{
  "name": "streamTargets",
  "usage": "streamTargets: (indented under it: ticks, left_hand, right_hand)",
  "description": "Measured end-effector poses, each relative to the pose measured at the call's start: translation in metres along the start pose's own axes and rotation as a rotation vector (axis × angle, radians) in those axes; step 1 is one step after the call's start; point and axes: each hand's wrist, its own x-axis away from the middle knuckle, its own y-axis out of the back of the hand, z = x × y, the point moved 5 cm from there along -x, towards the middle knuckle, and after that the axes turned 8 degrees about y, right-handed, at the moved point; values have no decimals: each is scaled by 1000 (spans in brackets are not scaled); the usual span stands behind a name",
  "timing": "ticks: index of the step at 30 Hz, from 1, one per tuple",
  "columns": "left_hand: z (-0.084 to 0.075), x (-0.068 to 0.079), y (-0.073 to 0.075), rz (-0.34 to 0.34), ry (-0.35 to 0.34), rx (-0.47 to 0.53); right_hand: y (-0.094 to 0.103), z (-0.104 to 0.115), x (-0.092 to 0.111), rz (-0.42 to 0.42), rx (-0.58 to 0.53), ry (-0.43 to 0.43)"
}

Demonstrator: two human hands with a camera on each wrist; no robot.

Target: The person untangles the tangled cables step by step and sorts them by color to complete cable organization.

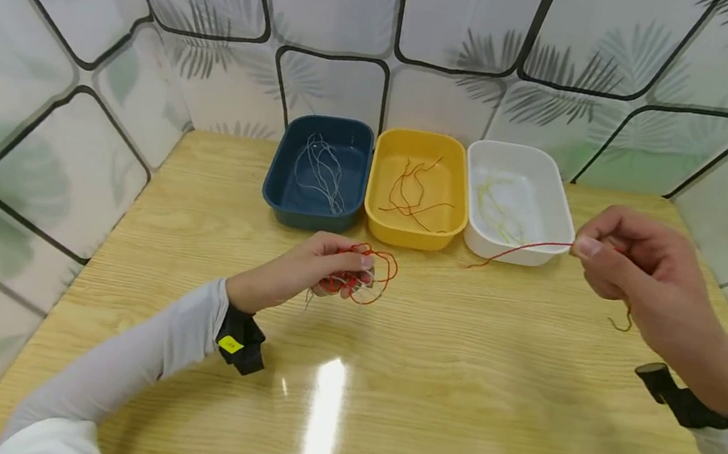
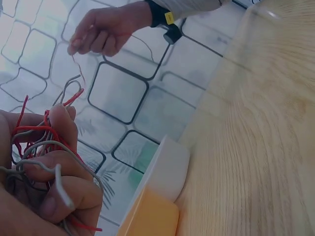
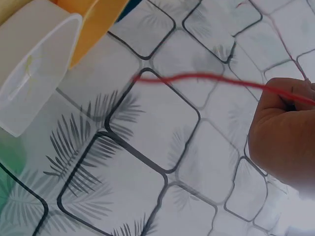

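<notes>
My left hand (image 1: 325,262) grips a tangled bundle of red and grey strings (image 1: 390,266) just in front of the yellow bin. Loops and loose ends of the bundle (image 2: 47,130) stick out between the curled fingers in the left wrist view. Off to the right, my right hand (image 1: 651,274) pinches a red string (image 1: 525,247) between thumb and index finger. One end of it extends left across the front of the white bin, and a tail hangs below the hand. The right wrist view shows the red string (image 3: 197,76) close up, apart from the bundle.
Along the back of the wooden table (image 1: 453,389) stand three bins side by side. A dark blue bin (image 1: 310,220) contains pale strings, a yellow bin (image 1: 412,240) orange-red ones, and a white bin (image 1: 556,205) yellowish ones. Patterned panels (image 1: 458,19) rise behind them.
</notes>
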Motion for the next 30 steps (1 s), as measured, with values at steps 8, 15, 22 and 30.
streamTargets:
  ticks: [8,15,22,30]
  left_hand:
    - [-19,-4,-22,165,-137,-118]
    - [-13,-8,-45,263,-206,-287]
    - [-13,5,-14,133,-178,-329]
    - [-15,7,-1,40,-159,-356]
  right_hand:
    - [-29,-24,-1,64,350,-98]
    - [-50,-37,0,233,472,-126]
    - [-4,-37,14,401,651,-270]
    - [29,-38,13,473,593,-226]
